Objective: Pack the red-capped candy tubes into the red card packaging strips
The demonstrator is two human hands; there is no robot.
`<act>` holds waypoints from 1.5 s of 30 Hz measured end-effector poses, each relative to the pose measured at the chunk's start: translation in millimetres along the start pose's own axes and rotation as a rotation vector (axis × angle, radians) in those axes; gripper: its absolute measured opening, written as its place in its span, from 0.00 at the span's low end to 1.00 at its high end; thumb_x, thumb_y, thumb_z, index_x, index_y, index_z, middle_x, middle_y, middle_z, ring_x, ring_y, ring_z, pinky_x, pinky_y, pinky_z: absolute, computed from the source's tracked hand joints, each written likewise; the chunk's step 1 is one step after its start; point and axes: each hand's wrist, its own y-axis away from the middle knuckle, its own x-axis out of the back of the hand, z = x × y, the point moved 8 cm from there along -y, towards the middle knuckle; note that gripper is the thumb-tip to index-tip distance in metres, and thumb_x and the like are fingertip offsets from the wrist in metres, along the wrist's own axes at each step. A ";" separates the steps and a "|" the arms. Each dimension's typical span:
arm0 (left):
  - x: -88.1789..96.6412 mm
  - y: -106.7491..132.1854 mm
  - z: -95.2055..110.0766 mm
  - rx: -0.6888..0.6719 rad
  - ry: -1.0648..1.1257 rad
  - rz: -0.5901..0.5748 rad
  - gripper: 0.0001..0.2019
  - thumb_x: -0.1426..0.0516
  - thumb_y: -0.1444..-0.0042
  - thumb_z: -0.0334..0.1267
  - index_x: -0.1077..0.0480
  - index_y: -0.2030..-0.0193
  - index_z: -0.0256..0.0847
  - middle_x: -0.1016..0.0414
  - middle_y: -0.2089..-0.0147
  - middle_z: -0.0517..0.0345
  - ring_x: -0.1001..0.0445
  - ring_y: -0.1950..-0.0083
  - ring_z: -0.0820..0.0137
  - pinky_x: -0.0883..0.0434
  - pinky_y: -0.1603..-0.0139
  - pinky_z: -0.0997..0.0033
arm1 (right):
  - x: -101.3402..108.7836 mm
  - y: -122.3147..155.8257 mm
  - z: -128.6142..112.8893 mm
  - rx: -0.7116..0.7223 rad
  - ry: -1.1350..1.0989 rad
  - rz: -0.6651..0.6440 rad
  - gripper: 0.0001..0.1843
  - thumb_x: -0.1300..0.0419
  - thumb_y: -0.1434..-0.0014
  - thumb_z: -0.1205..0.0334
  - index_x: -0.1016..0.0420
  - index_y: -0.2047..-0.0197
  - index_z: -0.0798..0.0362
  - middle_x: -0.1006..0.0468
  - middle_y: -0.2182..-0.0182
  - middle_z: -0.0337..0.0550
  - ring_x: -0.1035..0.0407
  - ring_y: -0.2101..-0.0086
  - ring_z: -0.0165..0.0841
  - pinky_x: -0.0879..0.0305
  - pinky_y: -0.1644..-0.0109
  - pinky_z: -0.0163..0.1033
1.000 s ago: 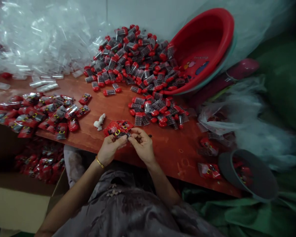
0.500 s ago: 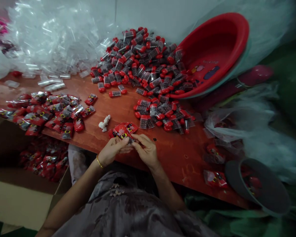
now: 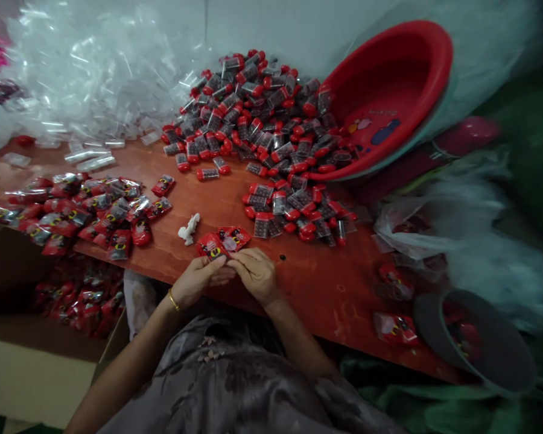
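My left hand (image 3: 198, 280) and my right hand (image 3: 254, 272) meet at the near edge of the red-brown table (image 3: 326, 289). Both pinch a small red printed packet (image 3: 210, 246) between their fingertips. A second red packet (image 3: 235, 236) lies just behind them. A big heap of small clear containers with red caps (image 3: 257, 114) fills the far middle of the table. A smaller cluster of the same containers (image 3: 294, 208) lies closer, to the right of my hands. A gold bangle sits on my left wrist.
A tilted red basin (image 3: 389, 96) leans at the back right. Filled red packets (image 3: 76, 211) spread at the left, more in a cardboard box (image 3: 72, 295) below. Clear plastic bags (image 3: 85, 72) pile at the back left. A grey bowl (image 3: 475, 343) sits at the right. A white scrap (image 3: 188, 229) lies nearby.
Both hands have stayed together at the table edge working the packet. My right fingers have curled in more over it. The camera has shifted slightly.
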 end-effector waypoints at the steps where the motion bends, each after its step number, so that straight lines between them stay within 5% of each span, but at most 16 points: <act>1: 9.3 0.6 10.3 -0.018 0.001 0.030 0.20 0.33 0.60 0.48 0.25 0.67 0.33 0.20 0.70 0.46 0.21 0.66 0.64 0.26 0.61 0.67 | 0.9 -7.0 5.8 0.009 0.081 -0.023 0.13 0.47 0.38 0.58 0.22 0.56 0.48 0.21 0.63 0.45 0.30 0.61 0.36 0.32 0.54 0.43; 5: 76.7 4.3 73.5 -0.188 0.151 0.279 0.11 0.41 0.47 0.44 0.28 0.68 0.36 0.20 0.65 0.49 0.22 0.62 0.66 0.26 0.60 0.70 | 9.7 -27.9 50.3 -0.123 0.452 -0.063 0.22 0.48 0.38 0.58 0.33 0.43 0.56 0.33 0.43 0.54 0.44 0.42 0.48 0.48 0.40 0.60; 7: 109.9 6.9 101.9 -0.298 0.245 0.370 0.15 0.48 0.41 0.47 0.28 0.64 0.36 0.21 0.60 0.47 0.23 0.57 0.67 0.26 0.61 0.71 | 9.0 -24.3 67.3 -0.146 0.557 -0.142 0.23 0.48 0.39 0.61 0.34 0.42 0.56 0.38 0.39 0.52 0.49 0.39 0.51 0.52 0.39 0.64; 11: 139.9 10.4 114.8 -0.384 0.030 0.561 0.19 0.49 0.43 0.51 0.28 0.60 0.35 0.22 0.58 0.46 0.24 0.58 0.65 0.26 0.61 0.67 | 14.1 10.7 71.5 -0.073 0.619 -0.243 0.21 0.52 0.40 0.70 0.30 0.45 0.52 0.38 0.38 0.47 0.51 0.37 0.45 0.55 0.37 0.61; 15: 113.5 13.2 113.8 -0.582 -0.784 0.782 0.19 0.40 0.52 0.48 0.25 0.58 0.38 0.21 0.60 0.48 0.24 0.58 0.59 0.30 0.53 0.60 | 37.5 45.2 61.3 -0.063 0.643 -0.143 0.19 0.50 0.40 0.66 0.30 0.46 0.53 0.36 0.40 0.50 0.52 0.36 0.44 0.53 0.37 0.60; 20: 69.1 -13.8 104.4 -0.673 -1.496 0.667 0.11 0.44 0.49 0.44 0.24 0.66 0.42 0.22 0.56 0.46 0.33 0.43 0.49 0.46 0.40 0.46 | 55.7 53.9 52.4 -0.042 0.641 0.060 0.16 0.47 0.40 0.60 0.28 0.51 0.55 0.31 0.44 0.55 0.45 0.39 0.44 0.46 0.39 0.56; 22: 63.0 -16.5 105.7 -0.663 -1.562 0.685 0.12 0.48 0.45 0.41 0.24 0.68 0.42 0.21 0.58 0.46 0.34 0.43 0.50 0.50 0.39 0.43 | 55.7 52.4 53.7 -0.041 0.621 0.076 0.15 0.47 0.40 0.60 0.27 0.53 0.54 0.29 0.46 0.54 0.42 0.41 0.44 0.45 0.40 0.54; 26: 28.8 -5.0 109.0 -0.818 -1.575 0.722 0.18 0.54 0.40 0.42 0.27 0.52 0.41 0.27 0.46 0.45 0.38 0.38 0.53 0.52 0.37 0.46 | 55.1 51.6 55.4 -0.031 0.590 0.083 0.14 0.47 0.40 0.60 0.26 0.54 0.54 0.27 0.47 0.52 0.39 0.43 0.42 0.43 0.40 0.52; 31: -21.9 -32.4 79.0 -0.826 -1.697 0.270 0.19 0.44 0.47 0.48 0.27 0.49 0.45 0.34 0.38 0.46 0.44 0.34 0.50 0.48 0.37 0.49 | 56.1 52.7 55.9 -0.044 0.574 0.093 0.14 0.47 0.40 0.60 0.25 0.55 0.53 0.26 0.49 0.52 0.38 0.44 0.43 0.42 0.42 0.52; 34: -24.3 -51.5 67.0 -0.751 -1.701 0.194 0.13 0.41 0.49 0.45 0.23 0.57 0.47 0.33 0.40 0.48 0.45 0.34 0.47 0.49 0.37 0.46 | 57.0 52.2 56.0 -0.046 0.575 0.100 0.13 0.47 0.40 0.60 0.24 0.56 0.53 0.25 0.50 0.52 0.36 0.45 0.43 0.41 0.43 0.51; 38: -20.1 -58.6 60.2 -0.702 -1.715 0.269 0.10 0.44 0.45 0.43 0.21 0.62 0.50 0.27 0.45 0.52 0.42 0.36 0.48 0.50 0.37 0.43 | 57.7 51.3 55.9 -0.033 0.573 0.106 0.12 0.46 0.40 0.61 0.24 0.57 0.54 0.24 0.51 0.51 0.35 0.46 0.42 0.41 0.43 0.49; 45: -27.5 -53.9 55.7 -0.753 -1.735 0.294 0.19 0.45 0.45 0.47 0.28 0.47 0.51 0.40 0.35 0.47 0.50 0.32 0.45 0.57 0.37 0.36 | 59.1 51.5 55.6 -0.042 0.561 0.129 0.11 0.46 0.40 0.61 0.24 0.59 0.53 0.23 0.52 0.50 0.34 0.47 0.41 0.41 0.43 0.48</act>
